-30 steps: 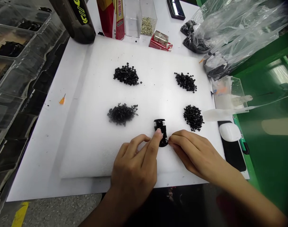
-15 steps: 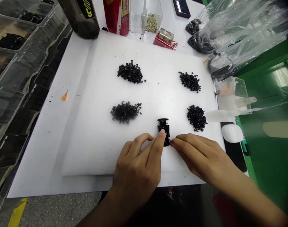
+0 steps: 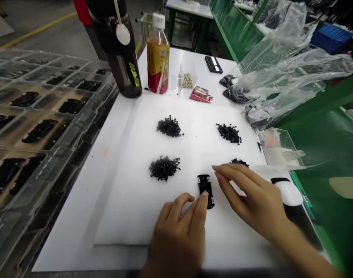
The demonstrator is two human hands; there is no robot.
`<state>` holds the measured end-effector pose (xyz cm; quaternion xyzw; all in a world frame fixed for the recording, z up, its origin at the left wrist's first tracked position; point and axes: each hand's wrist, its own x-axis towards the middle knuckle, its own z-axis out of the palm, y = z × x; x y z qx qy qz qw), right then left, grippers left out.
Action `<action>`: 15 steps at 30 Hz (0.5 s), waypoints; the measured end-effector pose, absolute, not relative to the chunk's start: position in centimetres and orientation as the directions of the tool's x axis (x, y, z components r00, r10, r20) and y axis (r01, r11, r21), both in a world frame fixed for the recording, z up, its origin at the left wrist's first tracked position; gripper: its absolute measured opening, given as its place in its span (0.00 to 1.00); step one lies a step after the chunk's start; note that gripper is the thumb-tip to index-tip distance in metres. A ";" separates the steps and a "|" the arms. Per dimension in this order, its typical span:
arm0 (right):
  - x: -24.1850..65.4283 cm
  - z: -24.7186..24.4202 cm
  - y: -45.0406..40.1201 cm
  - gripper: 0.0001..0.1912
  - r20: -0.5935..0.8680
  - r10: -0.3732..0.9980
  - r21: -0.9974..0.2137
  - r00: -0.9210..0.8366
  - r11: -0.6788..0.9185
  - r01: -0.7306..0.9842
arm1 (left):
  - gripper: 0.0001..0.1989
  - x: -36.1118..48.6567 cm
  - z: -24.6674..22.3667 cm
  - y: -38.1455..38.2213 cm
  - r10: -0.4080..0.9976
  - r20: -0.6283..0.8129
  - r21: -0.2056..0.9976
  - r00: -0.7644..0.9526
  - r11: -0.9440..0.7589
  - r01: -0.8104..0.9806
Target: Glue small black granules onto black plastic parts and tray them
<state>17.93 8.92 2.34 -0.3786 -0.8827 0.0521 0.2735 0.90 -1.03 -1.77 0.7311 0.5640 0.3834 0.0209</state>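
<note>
A small black plastic part point(image 3: 204, 186) with a curved end lies on the white foam sheet point(image 3: 130, 216). My left hand point(image 3: 180, 227) holds it down with the index fingertip on its near half, the other fingers curled beside it. Just to the right, my right hand point(image 3: 253, 193) hovers clear of the part, thumb and index tips pinched together. Whatever sits between those tips is too small to make out. Four separate heaps surround the hands: tiny black pieces point(image 3: 164, 168) at near left, more point(image 3: 169, 126) at far left, others point(image 3: 229, 133) at far right, and a heap point(image 3: 239, 162) partly hidden by my right hand.
A dark shaker bottle point(image 3: 123, 73), a drink bottle point(image 3: 158, 58), a clear box of small pieces point(image 3: 188, 79) and a phone point(image 3: 213, 64) stand at the back. Plastic bags point(image 3: 269, 85) and a white mouse point(image 3: 289, 194) are right. Divided trays point(image 3: 40, 116) line the left.
My right hand has lifted off the black part's edge and moved up and right, over the near-right heap. My left fingertip stays on the part. The camera view has tilted upward.
</note>
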 end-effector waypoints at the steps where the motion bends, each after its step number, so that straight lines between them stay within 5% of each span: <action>1: 17.0 2.3 10.5 0.12 0.436 0.705 -0.318 -0.559 0.702 0.637 | 0.22 0.9 -1.8 -1.0 0.837 0.545 0.473 0.059 -0.364 0.803; 6: 12.6 0.7 17.5 0.10 0.371 0.728 -0.384 -0.576 0.686 0.618 | 0.13 0.6 -1.8 -1.0 0.806 0.585 0.630 -0.089 -0.383 0.676; 15: 10.4 0.5 19.2 0.11 0.206 0.744 -0.284 -0.636 0.668 0.688 | 0.13 0.4 -2.0 -1.9 0.830 0.521 0.756 -0.198 -0.342 0.558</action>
